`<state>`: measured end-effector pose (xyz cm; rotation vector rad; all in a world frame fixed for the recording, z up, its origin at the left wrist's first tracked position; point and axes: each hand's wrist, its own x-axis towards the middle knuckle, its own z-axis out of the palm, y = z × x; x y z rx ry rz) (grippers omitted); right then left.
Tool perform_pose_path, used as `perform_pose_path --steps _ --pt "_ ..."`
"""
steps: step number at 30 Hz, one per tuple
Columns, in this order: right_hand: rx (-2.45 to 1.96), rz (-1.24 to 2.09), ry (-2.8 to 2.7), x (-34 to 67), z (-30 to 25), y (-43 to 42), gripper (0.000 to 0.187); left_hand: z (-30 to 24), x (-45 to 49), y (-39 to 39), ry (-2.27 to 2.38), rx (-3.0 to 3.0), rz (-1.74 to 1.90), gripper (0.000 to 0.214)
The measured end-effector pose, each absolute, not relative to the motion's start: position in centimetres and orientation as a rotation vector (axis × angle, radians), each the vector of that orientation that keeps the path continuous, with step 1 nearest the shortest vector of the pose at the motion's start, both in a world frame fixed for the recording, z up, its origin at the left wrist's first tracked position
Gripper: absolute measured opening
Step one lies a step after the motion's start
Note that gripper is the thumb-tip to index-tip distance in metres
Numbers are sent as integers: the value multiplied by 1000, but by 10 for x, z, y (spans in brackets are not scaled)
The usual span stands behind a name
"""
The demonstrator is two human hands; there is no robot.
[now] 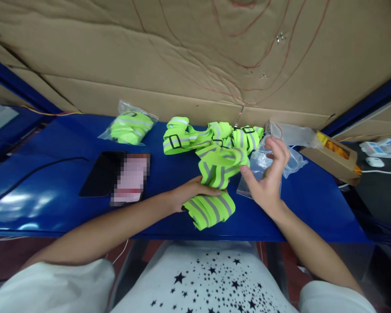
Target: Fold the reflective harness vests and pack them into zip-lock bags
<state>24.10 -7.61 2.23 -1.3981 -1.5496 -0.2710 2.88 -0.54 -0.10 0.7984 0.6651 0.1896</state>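
My left hand point(192, 191) is closed on a folded neon-yellow reflective vest point(211, 208) near the front edge of the blue table point(68, 204). My right hand point(269, 174) hovers just right of the vest with fingers spread, over a clear plastic bag point(263, 163) that lies flat on the table. A heap of more neon-yellow reflective straps with black buckles point(208, 139) lies behind the folded vest.
A bagged vest point(130, 127) sits at the back left. A black phone point(101, 178) and a blurred card point(130, 180) lie at left. More clear bags point(291, 134) and an open cardboard box point(335, 156) stand at right. Cardboard sheets form the back wall.
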Motion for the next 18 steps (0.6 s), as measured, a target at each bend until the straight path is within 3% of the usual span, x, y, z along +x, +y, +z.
perform_pose_path --steps 4,8,18 --pt "-1225 -313 -1999 228 20 -88 53 3 29 1 703 785 429 38" --pt "-1147 -198 -2452 208 6 -91 59 10 28 3 597 807 614 30" --pt "-1048 -300 -2594 201 -7 -94 55 25 22 20 501 777 803 31"
